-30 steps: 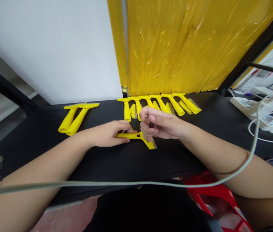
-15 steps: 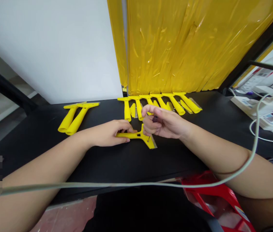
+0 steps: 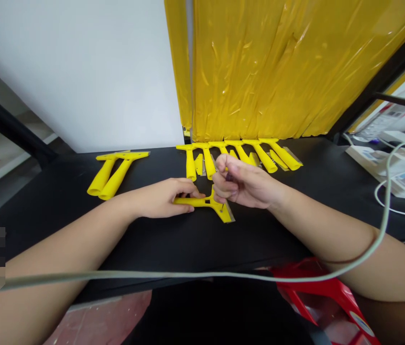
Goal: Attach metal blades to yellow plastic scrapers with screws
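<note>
A yellow scraper with a metal blade lies flat on the black table, its head toward the right. My left hand has thumb and fingers closed around its handle. Above the scraper's head, my right hand is curled around a small screwdriver. Most of the screwdriver is hidden in the fist; a bit of dark handle and a thin shaft show. The shaft points down at a screw on the scraper's head.
A row of several yellow scrapers with loose yellow pieces lies along the back. Two more scrapers lie at left. White devices with cables stand at right. A pale cable crosses in front, above a red stool.
Both hands stay at the scraper, with the right fingers curled slightly differently around the screwdriver. The whole view has shifted a little.
</note>
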A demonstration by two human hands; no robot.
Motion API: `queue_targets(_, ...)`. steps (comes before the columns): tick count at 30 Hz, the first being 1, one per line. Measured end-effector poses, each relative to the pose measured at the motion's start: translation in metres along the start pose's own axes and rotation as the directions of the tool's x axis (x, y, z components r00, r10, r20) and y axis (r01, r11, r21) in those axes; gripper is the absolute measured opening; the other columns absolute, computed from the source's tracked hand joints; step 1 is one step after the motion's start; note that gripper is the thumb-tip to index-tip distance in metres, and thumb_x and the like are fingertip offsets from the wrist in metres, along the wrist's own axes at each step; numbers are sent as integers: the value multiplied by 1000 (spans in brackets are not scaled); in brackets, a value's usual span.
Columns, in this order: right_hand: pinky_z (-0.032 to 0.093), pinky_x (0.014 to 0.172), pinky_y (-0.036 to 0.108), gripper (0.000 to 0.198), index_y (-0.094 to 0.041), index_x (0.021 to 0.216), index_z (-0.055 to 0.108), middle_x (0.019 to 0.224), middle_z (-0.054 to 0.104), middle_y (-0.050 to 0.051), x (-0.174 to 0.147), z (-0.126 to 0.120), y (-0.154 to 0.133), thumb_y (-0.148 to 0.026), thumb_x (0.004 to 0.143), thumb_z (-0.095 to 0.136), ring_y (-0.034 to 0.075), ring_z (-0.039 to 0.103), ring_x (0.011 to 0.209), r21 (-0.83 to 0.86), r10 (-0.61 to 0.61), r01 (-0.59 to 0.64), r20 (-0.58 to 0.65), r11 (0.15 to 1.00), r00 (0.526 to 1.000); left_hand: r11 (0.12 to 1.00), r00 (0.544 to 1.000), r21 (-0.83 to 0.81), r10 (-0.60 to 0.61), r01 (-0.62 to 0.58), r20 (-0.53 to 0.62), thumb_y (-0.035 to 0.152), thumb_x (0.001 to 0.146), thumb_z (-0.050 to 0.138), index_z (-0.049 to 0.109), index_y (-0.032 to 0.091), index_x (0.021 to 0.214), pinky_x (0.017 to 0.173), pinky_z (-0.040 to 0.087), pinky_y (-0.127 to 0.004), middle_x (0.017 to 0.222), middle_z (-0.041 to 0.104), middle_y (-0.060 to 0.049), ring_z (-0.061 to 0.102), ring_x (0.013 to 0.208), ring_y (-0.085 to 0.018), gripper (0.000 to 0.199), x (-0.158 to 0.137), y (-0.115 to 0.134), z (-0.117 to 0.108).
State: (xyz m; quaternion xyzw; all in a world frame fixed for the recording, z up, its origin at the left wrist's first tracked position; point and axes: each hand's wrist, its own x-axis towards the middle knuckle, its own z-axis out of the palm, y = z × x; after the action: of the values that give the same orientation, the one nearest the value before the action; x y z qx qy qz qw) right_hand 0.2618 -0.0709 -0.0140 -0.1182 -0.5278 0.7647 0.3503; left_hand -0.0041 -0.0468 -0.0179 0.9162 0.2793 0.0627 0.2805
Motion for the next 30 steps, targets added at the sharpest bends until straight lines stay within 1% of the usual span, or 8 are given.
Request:
queue_targets(3, 55, 76, 32, 35, -20, 87, 56, 87, 60, -2, 1, -1, 0, -45, 96, 79, 12, 57, 75, -16, -28, 28, -9, 999, 1000, 1000, 1000, -10, 3, -3, 0, 28, 95, 70, 73, 23, 119, 91, 51, -31, 118, 72, -6, 69, 103, -21, 24, 0, -1, 0)
queue_targets(5, 57, 79, 34, 37, -18, 83, 60, 84, 60, 0, 2, -3, 0, -47, 98, 75, 13, 59, 75, -31, -33, 33, 20, 999, 999, 1000, 1000, -16, 0, 0, -2, 29, 95, 70, 73, 23, 118, 91, 52, -31, 118, 72, -6, 69, 102, -21, 24, 0, -2, 1)
queue_targets(10, 52, 71, 30, 36, -22, 99, 60, 59, 42, -10, 1, -5, 1, -57, 104, 62, 10, 38, 53, -1, -6, 6, 65, 1000, 998, 1000, 1000, -21, 11, -11, -9, 30, 96, 70, 73, 22, 117, 89, 52, -30, 114, 73, -6, 68, 99, -20, 22, 0, -1, 1)
queue_targets(15, 54, 77, 32, 36, -22, 91, 51, 89, 65, -2, -1, -4, 2, -45, 97, 78, 11, 58, 71, -29, -56, 56, 7, 998, 998, 1000, 1000, -17, -2, 2, 1, 29, 95, 70, 73, 24, 122, 92, 52, -32, 119, 73, -5, 69, 103, -21, 27, 0, -2, 1)
queue_targets(18, 57, 79, 34, 38, -17, 82, 59, 95, 64, 2, 1, -7, 3, -48, 97, 77, 15, 65, 81, -28, -51, 52, 35, 998, 998, 1000, 1000, -16, -10, 10, 5, 27, 95, 71, 73, 24, 122, 92, 52, -32, 119, 72, -5, 69, 103, -21, 28, 0, -2, 1)
queue_targets(22, 52, 72, 32, 40, -18, 86, 66, 60, 44, -7, 1, -7, 2, -53, 105, 62, 10, 45, 55, -10, -8, 9, 103, 1000, 995, 1000, 1000, -19, -14, 14, 1, 27, 95, 70, 74, 24, 120, 89, 52, -30, 117, 72, -4, 69, 100, -20, 26, 0, -1, 1)
queue_targets(24, 48, 67, 29, 39, -21, 95, 64, 56, 35, -10, 0, -4, 0, -57, 107, 56, 10, 34, 50, 11, 11, -12, 91, 1000, 996, 1000, 1000, -23, -3, 3, -2, 27, 95, 70, 74, 23, 119, 89, 51, -30, 116, 72, -4, 68, 100, -19, 25, 0, -1, 1)
queue_targets(30, 48, 70, 29, 31, -22, 90, 53, 77, 53, -6, -1, 0, -1, -43, 100, 73, 9, 48, 62, 41, -42, 44, -28, 998, 999, 1000, 1000, -16, 0, 0, -10, 29, 95, 71, 73, 22, 118, 91, 52, -31, 116, 73, -5, 69, 101, -20, 24, 0, -3, 1)
